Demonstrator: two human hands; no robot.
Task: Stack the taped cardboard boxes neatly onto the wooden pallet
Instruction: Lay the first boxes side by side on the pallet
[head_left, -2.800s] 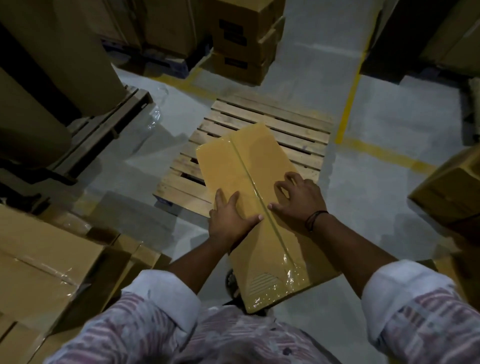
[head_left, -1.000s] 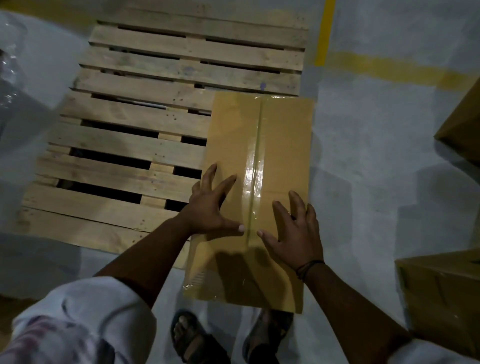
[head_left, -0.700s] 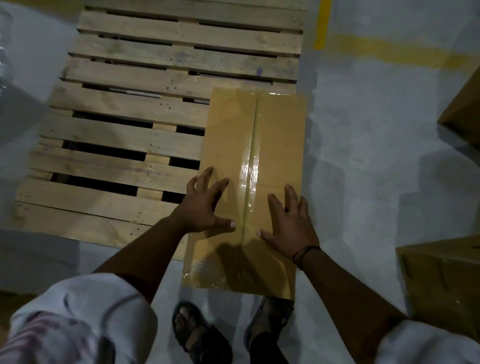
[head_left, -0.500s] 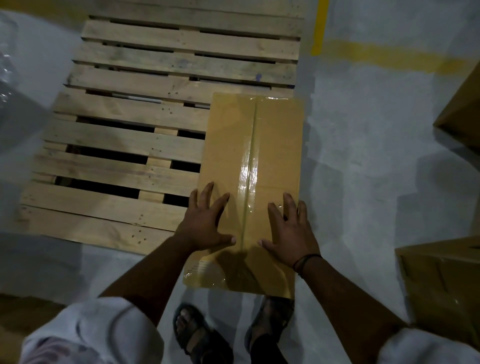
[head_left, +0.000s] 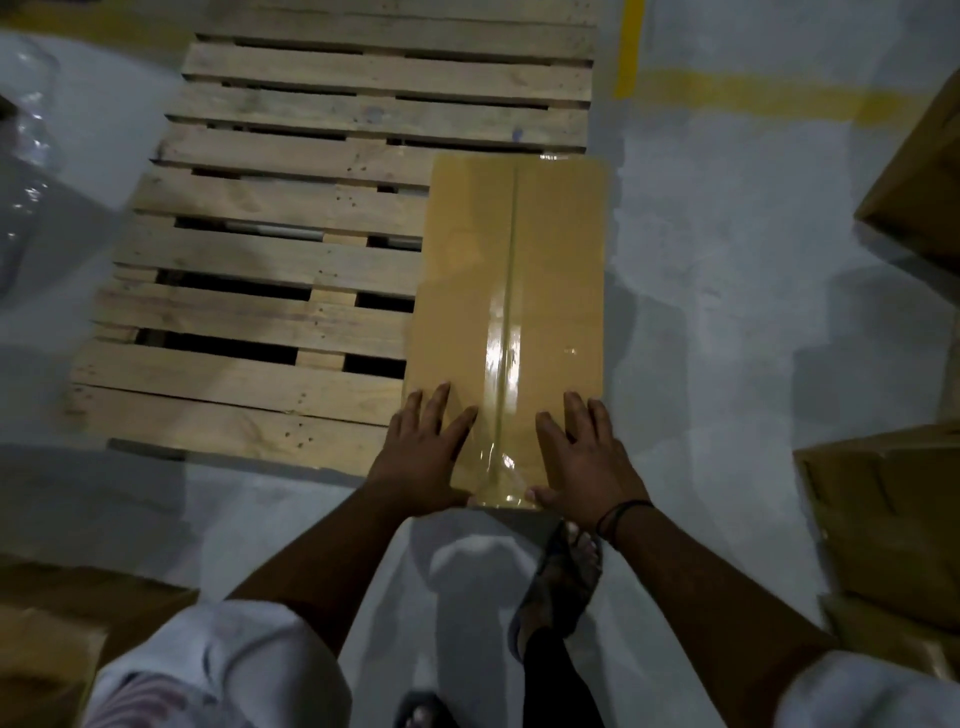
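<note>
A long taped cardboard box (head_left: 550, 270) lies flat along the right side of the wooden pallet (head_left: 291, 260), with glossy clear tape down its middle seam. Its near end sticks out slightly past the pallet's front edge. My left hand (head_left: 421, 457) rests flat on the box's near left corner, fingers spread. My right hand (head_left: 582, 462) lies flat on the near right corner, with the thumb at the near edge. Neither hand wraps around the box. The rest of the pallet's slats are bare.
More cardboard boxes stand at the right (head_left: 893, 525), the far right (head_left: 919, 176) and the lower left (head_left: 47, 639). Yellow floor lines (head_left: 737, 98) run beyond the pallet. Crumpled plastic wrap (head_left: 26, 130) lies at the left. My sandalled foot (head_left: 566, 577) is just behind the box.
The box came down onto the pallet's right side and slid farther on. My hands shifted back from mid-box to its near end.
</note>
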